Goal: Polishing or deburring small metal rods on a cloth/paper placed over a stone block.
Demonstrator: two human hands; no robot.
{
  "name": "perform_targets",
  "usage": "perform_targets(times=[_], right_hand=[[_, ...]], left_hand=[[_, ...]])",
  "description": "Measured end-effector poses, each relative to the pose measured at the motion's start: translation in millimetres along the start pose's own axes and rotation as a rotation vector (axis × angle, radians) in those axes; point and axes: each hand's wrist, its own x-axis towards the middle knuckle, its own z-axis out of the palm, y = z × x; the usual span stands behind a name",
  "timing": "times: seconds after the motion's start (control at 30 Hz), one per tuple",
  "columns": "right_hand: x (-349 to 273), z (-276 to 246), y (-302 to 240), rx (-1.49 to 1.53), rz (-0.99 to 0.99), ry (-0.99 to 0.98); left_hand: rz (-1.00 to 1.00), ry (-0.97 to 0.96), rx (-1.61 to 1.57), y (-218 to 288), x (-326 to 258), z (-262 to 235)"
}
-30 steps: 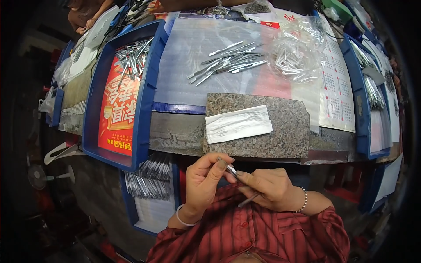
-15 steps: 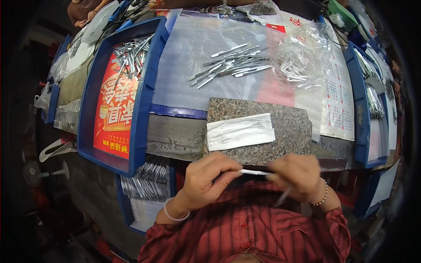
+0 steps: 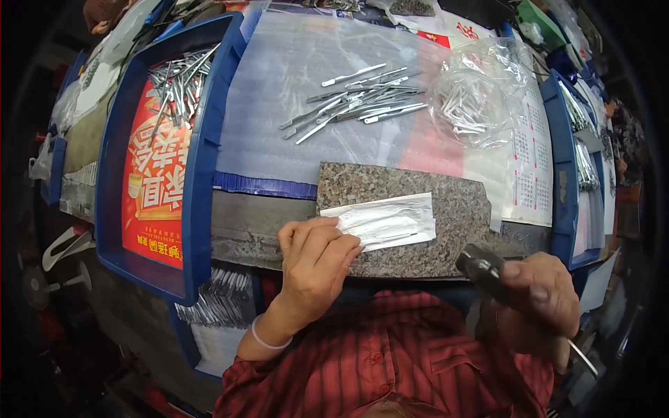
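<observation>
My left hand is closed, its fingertips low over the left end of a folded white paper pad. A slim metal piece appears to run from these fingertips along the pad's near edge; its held end is hidden. The pad lies on a speckled granite slab. To the right of the slab, my right hand is wrapped round a dark, blunt-headed tool, like a hammer, blurred by motion. Out of the lower side of that hand sticks a thin metal rod.
Flat metal pieces lie piled beyond the slab, beside a clear bag of white sticks. A blue tray with more metal pieces stands left. Another blue tray stands right. Below the table edge, a lower tray holds packed metal pieces.
My hands have parted. The left brought the slim piece forward onto the paper pad; the right moved away to the right and now shows the dark tool. The view shifted slightly.
</observation>
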Motion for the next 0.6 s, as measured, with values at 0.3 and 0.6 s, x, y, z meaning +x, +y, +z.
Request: perform_targets(times=[0.3, 0.6], right_hand=[[34, 40, 22, 0.152, 0.054, -0.094], [43, 33, 0, 0.158, 0.018, 0.113]], left_hand=[[-0.052, -0.018, -0.041, -2, 0, -4], [-0.044, -0.024, -0.044, -2, 1, -4]])
